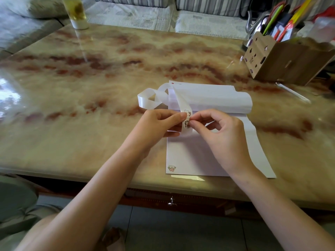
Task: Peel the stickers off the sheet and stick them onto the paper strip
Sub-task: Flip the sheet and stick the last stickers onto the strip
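The paper strip [182,104] is held raised over the sticker sheet [190,156], which lies flat on the marbled table [90,87]. The strip is pinched between thumb and forefinger of the left hand [159,125]. It is pinched just beside that by the right hand [221,134], at the lower sticker [187,124]; the other right fingers are curled. Both forearms are extended over the table's near edge. An upper sticker [187,112] is seen on the strip and a corner sticker [171,168] on the sheet; their print is too small to read.
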A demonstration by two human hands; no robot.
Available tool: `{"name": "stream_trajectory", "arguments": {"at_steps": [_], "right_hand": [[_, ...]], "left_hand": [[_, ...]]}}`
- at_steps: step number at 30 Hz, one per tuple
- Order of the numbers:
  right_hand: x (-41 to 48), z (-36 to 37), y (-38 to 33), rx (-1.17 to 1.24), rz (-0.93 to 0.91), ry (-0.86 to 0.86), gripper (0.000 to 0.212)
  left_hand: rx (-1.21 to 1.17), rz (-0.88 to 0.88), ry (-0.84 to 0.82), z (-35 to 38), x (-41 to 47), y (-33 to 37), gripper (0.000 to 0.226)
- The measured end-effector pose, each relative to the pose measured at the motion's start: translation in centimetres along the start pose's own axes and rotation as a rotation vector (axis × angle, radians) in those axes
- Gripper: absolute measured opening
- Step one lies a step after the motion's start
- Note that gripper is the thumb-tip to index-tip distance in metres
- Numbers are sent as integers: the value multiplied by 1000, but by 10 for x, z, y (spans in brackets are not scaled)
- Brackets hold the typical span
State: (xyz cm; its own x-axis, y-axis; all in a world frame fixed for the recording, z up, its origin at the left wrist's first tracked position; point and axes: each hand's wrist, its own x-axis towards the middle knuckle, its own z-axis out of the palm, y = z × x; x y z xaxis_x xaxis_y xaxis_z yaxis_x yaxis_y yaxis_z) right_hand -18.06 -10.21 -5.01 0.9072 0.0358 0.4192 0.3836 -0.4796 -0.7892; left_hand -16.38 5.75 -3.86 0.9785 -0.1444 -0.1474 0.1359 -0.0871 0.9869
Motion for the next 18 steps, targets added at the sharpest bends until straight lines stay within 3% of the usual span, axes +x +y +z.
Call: {"name": "stream_trajectory", "arguments": {"at_steps": [12, 18], "right_hand": [[1, -2, -4, 13, 90, -49, 3], [-1, 0, 1, -154, 30, -90, 2]], "left_hand": [[13, -4, 3, 0, 2, -1, 22], [49, -17, 44, 1, 2, -3, 18]]}}
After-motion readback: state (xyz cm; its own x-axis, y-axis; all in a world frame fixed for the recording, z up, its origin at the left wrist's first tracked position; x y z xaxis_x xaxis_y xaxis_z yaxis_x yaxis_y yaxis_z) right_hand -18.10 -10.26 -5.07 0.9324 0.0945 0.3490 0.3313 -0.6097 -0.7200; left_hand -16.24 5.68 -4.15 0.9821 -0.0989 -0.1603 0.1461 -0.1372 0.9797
